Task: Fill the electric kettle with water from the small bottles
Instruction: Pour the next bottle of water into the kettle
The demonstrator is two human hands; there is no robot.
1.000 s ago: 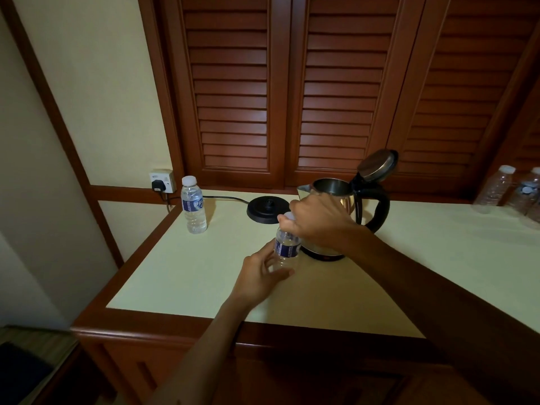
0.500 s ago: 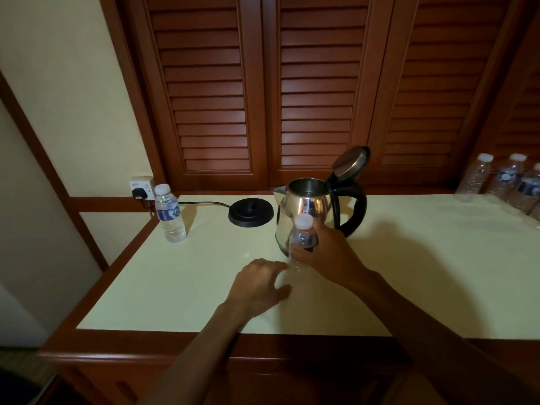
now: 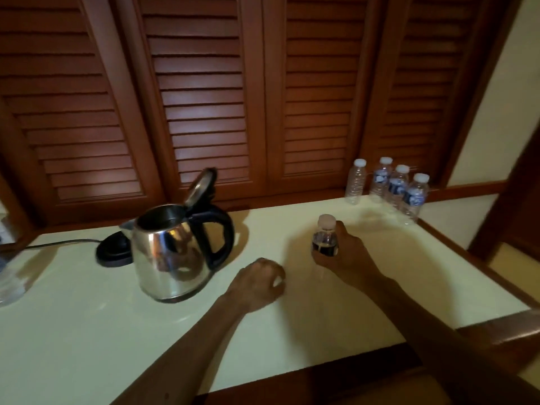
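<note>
A steel electric kettle (image 3: 169,252) with a black handle stands on the cream counter (image 3: 87,331), its lid tipped open. Its black base (image 3: 112,252) sits just behind it to the left, cord trailing left. My right hand (image 3: 347,255) grips a small capped water bottle (image 3: 325,236), upright, to the right of the kettle. My left hand (image 3: 260,283) rests on the counter between kettle and bottle, fingers loosely curled, holding nothing. Several small bottles (image 3: 388,185) stand at the back right corner.
Another bottle (image 3: 8,282) shows blurred at the left edge. Brown louvred doors (image 3: 204,97) rise right behind the counter. A wooden rim (image 3: 496,325) borders the counter's right and front edges.
My right hand has carried the bottle away from the kettle toward the right. My left hand let go of the bottle and rests on the counter. The view swung right.
</note>
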